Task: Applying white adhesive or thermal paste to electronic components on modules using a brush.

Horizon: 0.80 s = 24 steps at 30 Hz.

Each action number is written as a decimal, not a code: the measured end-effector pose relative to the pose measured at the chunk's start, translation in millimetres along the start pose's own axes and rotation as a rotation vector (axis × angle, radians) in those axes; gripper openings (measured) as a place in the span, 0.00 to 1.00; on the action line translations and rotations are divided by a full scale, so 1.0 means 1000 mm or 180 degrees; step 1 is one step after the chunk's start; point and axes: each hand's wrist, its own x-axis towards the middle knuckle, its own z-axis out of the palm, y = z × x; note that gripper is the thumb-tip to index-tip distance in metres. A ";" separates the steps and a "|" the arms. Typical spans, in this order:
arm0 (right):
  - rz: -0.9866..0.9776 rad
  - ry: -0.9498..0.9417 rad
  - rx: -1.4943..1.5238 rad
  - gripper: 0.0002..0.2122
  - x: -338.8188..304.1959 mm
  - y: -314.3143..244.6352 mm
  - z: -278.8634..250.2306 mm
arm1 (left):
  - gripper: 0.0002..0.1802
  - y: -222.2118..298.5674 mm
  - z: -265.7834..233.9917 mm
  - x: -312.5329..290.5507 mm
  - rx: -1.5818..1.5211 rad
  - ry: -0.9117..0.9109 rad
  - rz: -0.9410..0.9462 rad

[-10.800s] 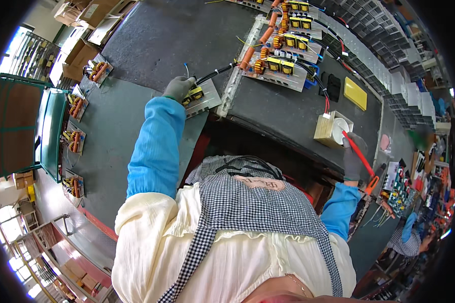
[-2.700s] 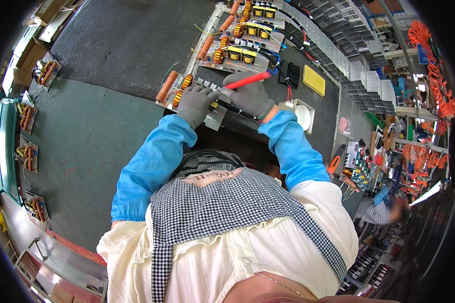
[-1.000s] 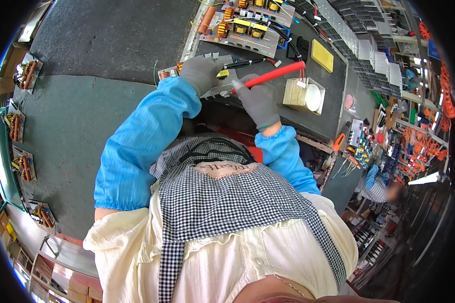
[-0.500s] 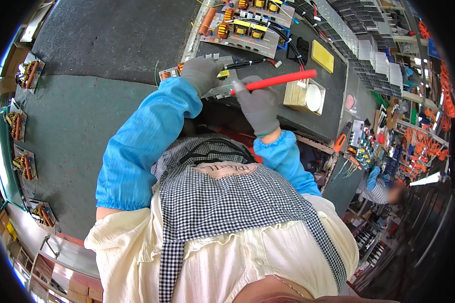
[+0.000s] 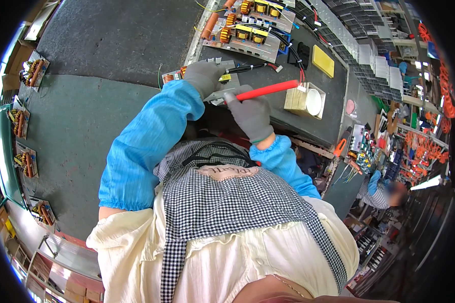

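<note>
My gloved left hand (image 5: pixel 203 78) closes over a circuit board (image 5: pixel 232 84) at the near edge of the dark workbench. A copper coil (image 5: pixel 168 78) shows left of its fingers, and black wires run off the board to the right. In my gloved right hand (image 5: pixel 250 115) is a long red stick-like tool (image 5: pixel 275 88), gripped near its left end. That end meets the board's near edge, close to my thumb; its tip is too small to make out. The left glove hides much of the board.
Behind the board lie more circuit boards (image 5: pixel 245 49) with coils and cables. To the right are a yellow pad (image 5: pixel 323 61) and a small box (image 5: pixel 294 101) holding a white round thing. Several boards (image 5: pixel 26 160) line the left edge. Another person (image 5: pixel 376 189) is at far right.
My right hand has moved a little left and down, and the red tool has shifted with it toward the board's near edge. My left hand stays on the board.
</note>
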 end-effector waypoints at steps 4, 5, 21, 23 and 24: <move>0.0101 0.0092 0.0357 0.10 0.006 -0.012 0.002 | 0.22 -0.004 0.006 0.000 -0.0038 0.0142 0.0046; 0.0105 0.0095 0.0347 0.10 0.005 -0.011 0.004 | 0.22 -0.002 0.006 0.001 -0.0042 0.0143 0.0057; 0.0762 -0.0094 0.0716 0.10 0.006 -0.022 -0.004 | 0.22 -0.005 0.001 0.001 0.0025 -0.0133 0.0063; 0.0450 -0.0090 0.0635 0.10 0.007 -0.019 0.011 | 0.21 -0.006 0.005 0.003 -0.0013 0.0085 0.0132; 0.0130 -0.0094 0.0568 0.11 0.009 -0.020 0.017 | 0.21 -0.006 0.002 0.004 0.0015 -0.0058 0.0096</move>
